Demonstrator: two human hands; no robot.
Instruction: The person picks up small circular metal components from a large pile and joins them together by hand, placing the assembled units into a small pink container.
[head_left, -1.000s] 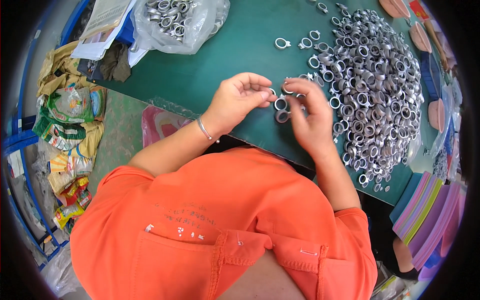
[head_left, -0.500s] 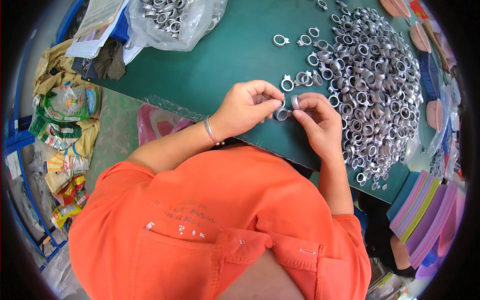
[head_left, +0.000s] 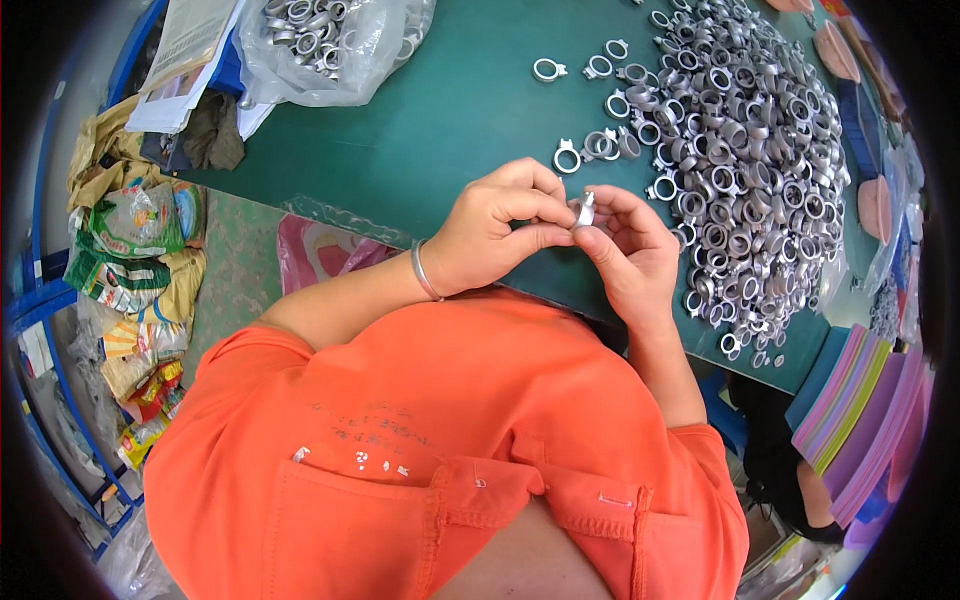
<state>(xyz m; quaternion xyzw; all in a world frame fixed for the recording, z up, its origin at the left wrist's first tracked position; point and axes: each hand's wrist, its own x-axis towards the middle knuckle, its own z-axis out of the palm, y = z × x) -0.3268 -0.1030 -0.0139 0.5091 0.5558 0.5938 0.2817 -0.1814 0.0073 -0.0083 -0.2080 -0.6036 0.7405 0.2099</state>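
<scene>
A silver-grey metal ring with a small lug is held up on edge between my two hands, just over the table's near side. My right hand grips it from the right between thumb and fingers. From the left, the thumb and fingers of my left hand are pinched together at the ring's edge; the fingertips partly cover what they hold. Just beyond the hands lie a few loose rings of the same kind. A large heap of such rings spreads to the right of my right hand.
The green table has its near edge close to my body. At the far left stands a clear plastic bag of rings, beside papers. Pink baskets line the right side. Coloured foam sheets stand at lower right.
My hands have come together, and the ring in my right hand has turned. The second ring that showed below the fingertips is no longer visible. The view has shifted slightly.
</scene>
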